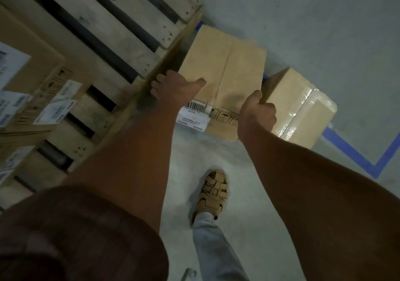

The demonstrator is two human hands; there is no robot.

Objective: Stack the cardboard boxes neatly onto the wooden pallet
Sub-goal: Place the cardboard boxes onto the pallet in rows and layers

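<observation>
Fingers (pixel 157 86) L hand (pixel 171 90) + R hand (pixel 257 112) clamp box (pixel 225 68) sides | beside pallet (pixel 121 29) (floor-level)

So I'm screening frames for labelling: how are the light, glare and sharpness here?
Head view: dim, flat light; glare on the tape of the right box; slight motion softness; barcode label text unreadable; wide-angle lens bends the pallet slats.

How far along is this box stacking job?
Partly done. Labelled boxes already sit on the wooden pallet. In hand: the left hand and right hand grip the box on the floor. Left: a second box waits beside it.
</observation>
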